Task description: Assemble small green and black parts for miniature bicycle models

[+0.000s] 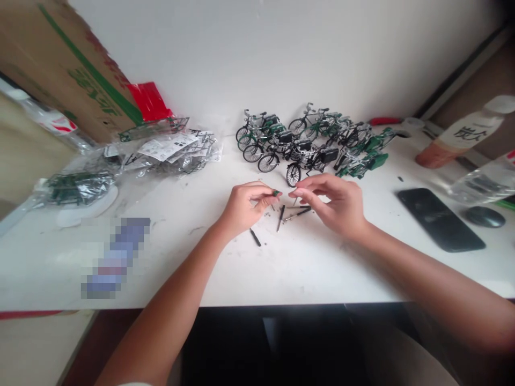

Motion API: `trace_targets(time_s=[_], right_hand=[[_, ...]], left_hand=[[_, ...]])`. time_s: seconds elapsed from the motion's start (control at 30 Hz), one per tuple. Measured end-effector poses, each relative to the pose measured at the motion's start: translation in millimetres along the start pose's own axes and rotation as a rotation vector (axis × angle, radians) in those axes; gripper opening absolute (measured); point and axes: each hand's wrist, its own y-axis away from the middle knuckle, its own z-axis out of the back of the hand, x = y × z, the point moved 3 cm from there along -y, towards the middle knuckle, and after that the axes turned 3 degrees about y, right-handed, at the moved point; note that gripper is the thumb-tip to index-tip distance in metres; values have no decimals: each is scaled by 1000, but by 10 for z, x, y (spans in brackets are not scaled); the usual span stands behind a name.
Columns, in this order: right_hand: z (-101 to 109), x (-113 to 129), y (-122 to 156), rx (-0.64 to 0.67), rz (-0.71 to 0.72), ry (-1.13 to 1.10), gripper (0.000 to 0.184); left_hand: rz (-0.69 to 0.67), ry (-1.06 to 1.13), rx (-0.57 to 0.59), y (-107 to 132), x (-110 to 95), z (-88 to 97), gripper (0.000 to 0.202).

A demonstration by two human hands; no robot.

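Observation:
Between the thumb and forefinger of my left hand point(246, 206) is a small green part point(276, 192). My right hand point(340, 202) is close by on the right, its thumb and forefinger pinched together. A thin, pale sliver shows at those fingertips, too small to name. The two hands' fingertips almost meet above the white table. Below them lie small black-handled screwdrivers point(280, 219) and tiny loose bits point(267, 214). A short black stick point(255, 237) lies nearer to me. Just beyond my fingers stands a black miniature bicycle point(294, 175).
Several miniature bicycles point(269, 160) stand in rows at the back. Clear bags of parts and leaflets point(167, 150) are piled at the left, near a cardboard box point(86, 69). At the right are a phone point(440, 219), a black mouse point(485, 216) and bottles point(469, 134).

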Motion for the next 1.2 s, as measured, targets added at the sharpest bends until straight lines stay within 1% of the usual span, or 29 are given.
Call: trace_targets(time_s=[0.1, 0.17, 0.27, 0.43, 0.57, 0.7, 0.8, 0.87, 0.97, 1.07, 1.13, 1.2], right_hand=[[-21, -5, 12, -104, -96, -196, 20], [-41, -1, 9, -120, -115, -266, 23], [-60, 4, 4, -120, -104, -319, 24], [-73, -1, 19, -104, -97, -314, 22], [-83, -17, 42, -88, -105, -300, 19], [-85, -36, 54, -66, -107, -283, 18], [-66, -40, 57, -68, -90, -212, 17], [-51, -35, 60, -78, -58, -112, 16], [-65, -28, 65, -30, -3, -3, 12], [-94, -32, 68, 28, 23, 26, 12], [-97, -40, 64, 32, 30, 64, 18], [-88, -63, 51, 29, 5, 96, 26]], left_hand=[[169, 134, 88, 45, -35, -93, 26], [203, 199, 146, 65, -76, -154, 32], [144, 229, 187, 69, -130, -199, 36], [64, 200, 203, 52, -161, -186, 26], [28, 140, 206, 43, -173, -174, 24], [24, 124, 194, 45, -157, -182, 16], [45, 118, 184, 50, -141, -195, 15], [64, 115, 150, 52, -131, -194, 15], [79, 128, 71, 49, -125, -179, 15], [143, 180, 16, 44, -101, -164, 22], [209, 232, -8, 40, -69, -155, 31], [259, 263, -33, 34, -32, -141, 41]])
